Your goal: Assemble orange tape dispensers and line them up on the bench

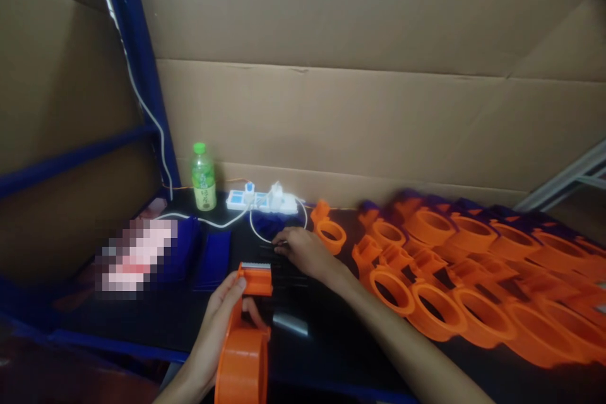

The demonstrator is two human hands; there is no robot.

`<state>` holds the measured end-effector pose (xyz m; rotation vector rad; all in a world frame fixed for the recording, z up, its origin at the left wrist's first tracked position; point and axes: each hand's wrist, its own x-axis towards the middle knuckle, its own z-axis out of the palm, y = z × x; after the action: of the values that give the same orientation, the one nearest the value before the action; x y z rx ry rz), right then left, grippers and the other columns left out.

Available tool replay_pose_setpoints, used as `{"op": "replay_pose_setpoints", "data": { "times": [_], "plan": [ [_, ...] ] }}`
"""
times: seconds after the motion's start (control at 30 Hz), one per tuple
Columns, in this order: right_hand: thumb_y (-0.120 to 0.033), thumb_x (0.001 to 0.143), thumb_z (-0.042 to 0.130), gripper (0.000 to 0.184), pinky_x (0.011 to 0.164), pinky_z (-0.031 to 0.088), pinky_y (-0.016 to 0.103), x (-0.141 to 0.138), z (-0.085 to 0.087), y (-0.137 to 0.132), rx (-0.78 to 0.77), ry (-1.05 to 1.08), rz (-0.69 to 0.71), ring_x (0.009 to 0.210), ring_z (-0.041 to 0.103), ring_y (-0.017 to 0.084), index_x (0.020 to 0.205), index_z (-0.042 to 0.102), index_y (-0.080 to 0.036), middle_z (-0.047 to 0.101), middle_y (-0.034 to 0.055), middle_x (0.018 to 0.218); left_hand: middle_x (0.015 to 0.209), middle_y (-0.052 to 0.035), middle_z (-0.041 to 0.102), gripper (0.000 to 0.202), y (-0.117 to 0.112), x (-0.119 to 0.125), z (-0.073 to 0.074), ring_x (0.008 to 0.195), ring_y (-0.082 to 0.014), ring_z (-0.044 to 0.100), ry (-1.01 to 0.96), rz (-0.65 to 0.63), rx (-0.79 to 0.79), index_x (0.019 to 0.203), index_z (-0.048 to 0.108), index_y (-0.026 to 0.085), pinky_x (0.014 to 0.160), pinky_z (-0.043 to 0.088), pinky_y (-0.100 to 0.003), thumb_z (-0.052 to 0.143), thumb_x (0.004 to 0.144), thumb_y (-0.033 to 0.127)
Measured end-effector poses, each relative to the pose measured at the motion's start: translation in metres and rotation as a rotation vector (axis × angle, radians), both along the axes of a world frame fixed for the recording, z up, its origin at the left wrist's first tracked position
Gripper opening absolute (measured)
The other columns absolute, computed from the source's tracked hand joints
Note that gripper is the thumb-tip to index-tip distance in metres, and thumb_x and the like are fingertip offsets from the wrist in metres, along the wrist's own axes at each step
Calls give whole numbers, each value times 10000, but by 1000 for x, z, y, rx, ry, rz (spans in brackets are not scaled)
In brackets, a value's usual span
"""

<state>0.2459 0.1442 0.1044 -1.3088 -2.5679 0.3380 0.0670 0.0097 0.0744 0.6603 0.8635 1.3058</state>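
An orange tape dispenser (242, 353) with a toothed metal blade (255, 265) along its top end is gripped in my left hand (220, 306). The thumb presses against its side, and the round hub points down toward the lower edge. My right hand (303, 249) reaches forward over the black tabletop, fingers drawn together at several thin black pieces (290, 281). Whatever lies between those fingertips is too dark to make out. Just right of that hand stands a single orange dispenser (329, 233).
Several rows of orange dispensers (485, 319) fill the right side. A white power strip (262, 201) with cables and a green-capped bottle (204, 180) stand at the back. Blue flat pieces (211, 259) lie left. Cardboard walls (331, 120) and a blue frame post (142, 63) enclose the table.
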Motion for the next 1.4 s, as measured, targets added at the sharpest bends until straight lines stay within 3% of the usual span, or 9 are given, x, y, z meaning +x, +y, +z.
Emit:
{"op": "replay_pose_setpoints", "data": {
  "times": [0.4, 0.6, 0.73, 0.9, 1.07, 1.27, 1.4],
  "plan": [
    [-272, 824, 688, 150, 804, 425, 268, 10, -8, 17, -20, 88, 16, 917, 616, 182, 953, 701, -197, 684, 60, 999, 538, -13, 668, 276, 0, 1, 0, 470, -159, 617, -72, 38, -43, 1015, 597, 157, 495, 503, -255, 604, 891, 404],
    [-348, 844, 677, 231, 636, 430, 226, 18, 8, 16, -72, 233, 51, 692, 571, 125, 993, 697, -173, 641, 18, 807, 613, -26, 688, 259, 2, -1, -11, 542, -179, 653, -129, 57, 8, 1041, 578, 166, 543, 524, -282, 611, 897, 378],
    [-384, 882, 643, 265, 643, 453, 211, 17, 26, 0, -93, 341, 148, 736, 574, 109, 1069, 692, -204, 646, 22, 925, 618, -38, 707, 309, 3, 0, -16, 562, -187, 666, -116, 57, 37, 1144, 549, 173, 568, 525, -288, 607, 903, 359],
    [-306, 895, 644, 201, 758, 500, 255, 3, 36, -29, -45, 383, 408, 918, 596, 147, 1069, 712, -233, 631, 55, 1043, 597, -41, 718, 330, 5, 2, -17, 556, -174, 656, -59, 31, 56, 1172, 546, 163, 636, 534, -307, 618, 898, 333],
    [-296, 919, 616, 207, 797, 510, 264, -6, 31, -46, 99, 270, 415, 939, 585, 147, 1095, 708, -239, 619, 53, 1027, 617, -33, 730, 288, 4, 4, -16, 587, -161, 664, 0, 25, 114, 1165, 551, 165, 718, 532, -302, 591, 918, 307],
    [-302, 924, 611, 226, 743, 506, 255, -6, 20, -48, 158, 295, 405, 904, 563, 146, 1115, 712, -239, 610, 55, 981, 569, -21, 704, 313, 3, 4, -16, 576, -196, 675, 3, 3, 100, 1184, 515, 177, 645, 549, -326, 581, 916, 326],
    [-319, 924, 609, 239, 730, 498, 253, -11, 13, -49, 154, 356, 408, 903, 560, 145, 1127, 711, -246, 609, 59, 986, 587, -26, 708, 343, 1, 2, -12, 516, -211, 673, -28, -24, 13, 1196, 480, 204, 513, 516, -293, 565, 914, 381]
  ]
}}
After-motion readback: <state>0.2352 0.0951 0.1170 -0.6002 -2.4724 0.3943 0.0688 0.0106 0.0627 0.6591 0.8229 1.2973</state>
